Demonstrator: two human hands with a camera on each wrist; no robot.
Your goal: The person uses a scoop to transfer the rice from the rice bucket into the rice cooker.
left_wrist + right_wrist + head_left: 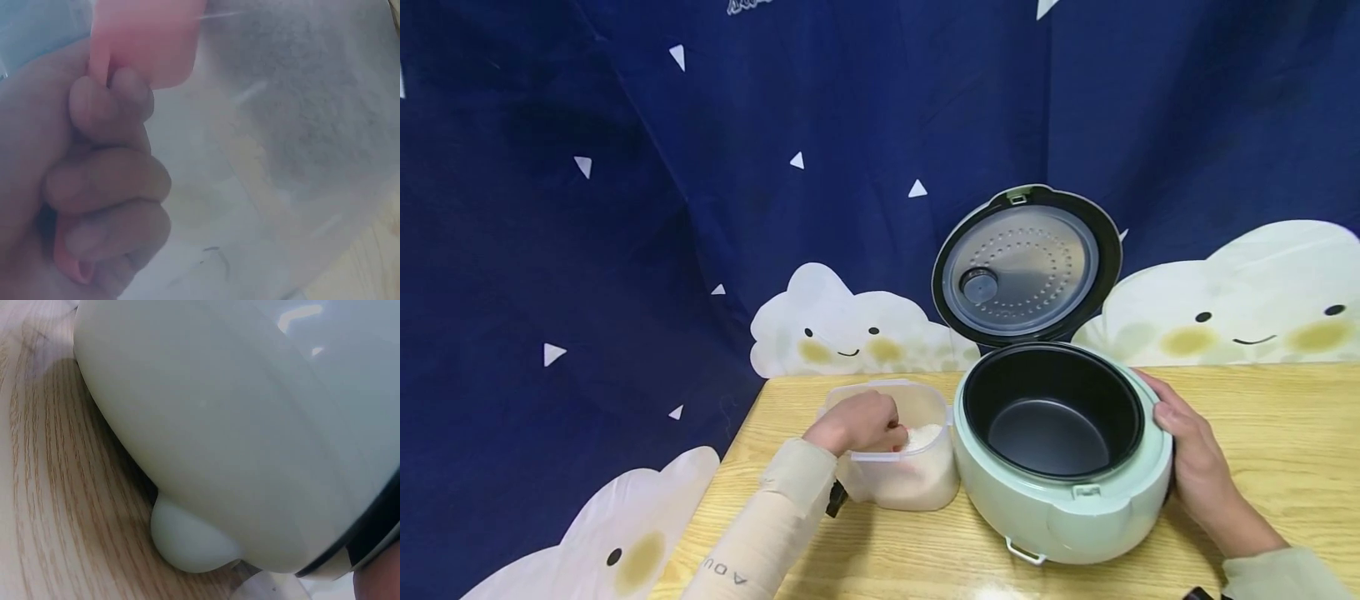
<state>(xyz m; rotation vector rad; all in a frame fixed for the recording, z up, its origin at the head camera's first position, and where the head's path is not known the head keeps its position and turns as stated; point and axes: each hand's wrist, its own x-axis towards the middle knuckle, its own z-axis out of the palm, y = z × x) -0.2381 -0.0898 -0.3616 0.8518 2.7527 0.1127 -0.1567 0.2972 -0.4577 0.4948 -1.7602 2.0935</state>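
My left hand [865, 421] reaches inside a translucent plastic container [917, 487] that holds white rice [922, 437]. In the left wrist view its curled fingers grip the handle of a pink scoop [153, 44]; the handle's end pokes out below the fingers. The container wall blurs the rice there. To its right stands a pale green rice cooker [1060, 525] with a dark inner pot [1045, 433] and a raised lid [1026, 267]. My right hand [1198, 458] rests against the cooker's right side, thumb near the rim. Its other fingers are partly hidden behind the cooker.
Both the container and the cooker stand close together on a light wooden table [1285, 433]. Behind the table hangs a dark blue cloth [850, 108] with white triangles and smiling clouds. A small handle loop [1025, 552] sticks out at the cooker's front.
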